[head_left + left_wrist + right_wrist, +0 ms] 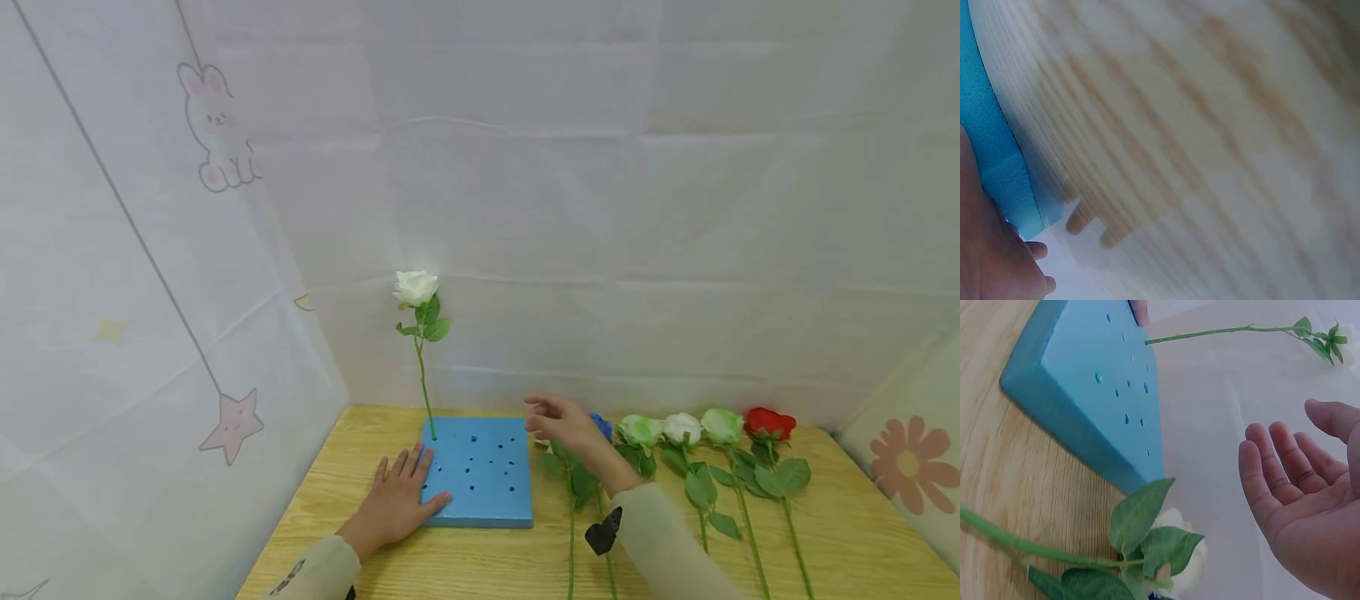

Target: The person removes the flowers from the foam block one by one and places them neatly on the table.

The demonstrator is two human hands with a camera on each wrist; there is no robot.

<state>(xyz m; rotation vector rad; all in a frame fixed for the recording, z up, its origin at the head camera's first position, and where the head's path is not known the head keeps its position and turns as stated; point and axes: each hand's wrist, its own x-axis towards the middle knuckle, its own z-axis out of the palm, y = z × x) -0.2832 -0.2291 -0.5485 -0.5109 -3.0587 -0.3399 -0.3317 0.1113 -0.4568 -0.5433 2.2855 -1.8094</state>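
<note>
**A:** On the wooden table (862,533), seen from the head camera, what do we have?

**B:** We have a blue foam block (480,479) pierced with holes. A white rose (415,287) stands upright in its far-left corner hole, at about eleven o'clock on the block. Our left hand (397,500) lies flat, fingers straight, half on the table and half on the block's left edge. Our right hand (562,425) hovers at the block's two o'clock, fingers loosely spread, holding nothing. At three o'clock a row of roses lies on the table: a blue one (602,425) just behind that hand, then pale green and white ones, then a red rose (768,423) at the far end.

**A:** And the left wrist view?

**B:** Blurred wood grain, a strip of blue foam at nine o'clock, and part of our hand at seven o'clock. We cannot tell more from it.

**A:** The right wrist view?

**B:** Our open palm (1310,506) at four o'clock, empty. The block (1085,400) sits at ten o'clock, and a leafy rose lies below at six o'clock.

**A:** How should we handle this step?

**B:** We judge it best to keep the left hand pressing the block steady, take the nearest stem low down, and push it straight into a free hole.
</note>
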